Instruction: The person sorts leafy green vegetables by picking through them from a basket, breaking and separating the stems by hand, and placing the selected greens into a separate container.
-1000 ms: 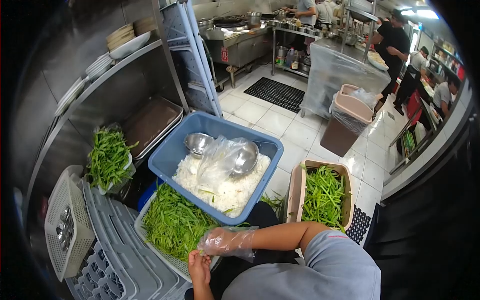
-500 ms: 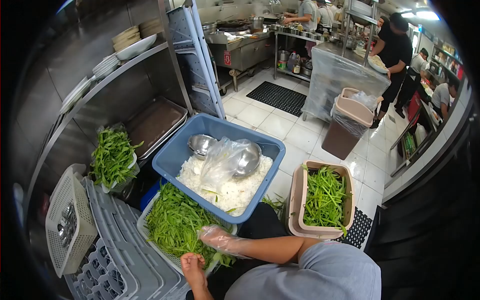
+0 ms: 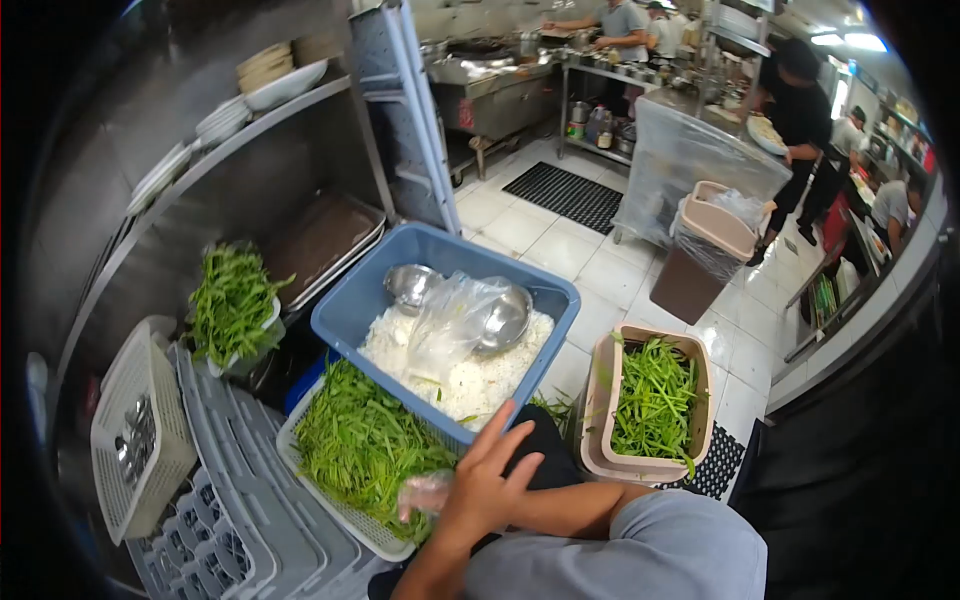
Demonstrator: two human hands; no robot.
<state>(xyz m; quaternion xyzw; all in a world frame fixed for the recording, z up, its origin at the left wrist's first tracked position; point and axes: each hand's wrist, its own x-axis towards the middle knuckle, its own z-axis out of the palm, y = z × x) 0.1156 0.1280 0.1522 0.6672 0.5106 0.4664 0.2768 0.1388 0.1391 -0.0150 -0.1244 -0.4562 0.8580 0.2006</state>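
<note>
My left hand (image 3: 490, 478) is bare, its fingers stretched out and spread beside the near rim of the blue tub (image 3: 335, 345). It crosses in front of my right forearm and holds nothing. My right hand (image 3: 424, 494) wears a clear plastic glove and is low over the cut leafy greens (image 3: 365, 435) in a white basket (image 3: 385, 545). The left wrist partly covers it, and its fingers are blurred. In the tub lie white rice (image 3: 470, 385), a crumpled clear plastic bag (image 3: 440, 335) and two metal bowls, one at the left (image 3: 411, 286) and one at the right (image 3: 507, 318).
A beige bin (image 3: 703, 440) of green stalks (image 3: 655, 400) stands right. Left are stacked grey crates (image 3: 265, 480), a cutlery basket (image 3: 165, 465) and more greens (image 3: 235, 305). Beyond are a brown trash bin (image 3: 690, 280), a black mat (image 3: 565, 197) and several people at work.
My left hand has moved right and up from above the greens, its fingers going from curled to spread. My gloved right hand has drawn slightly lower, behind the left wrist. The view has shifted slightly.
</note>
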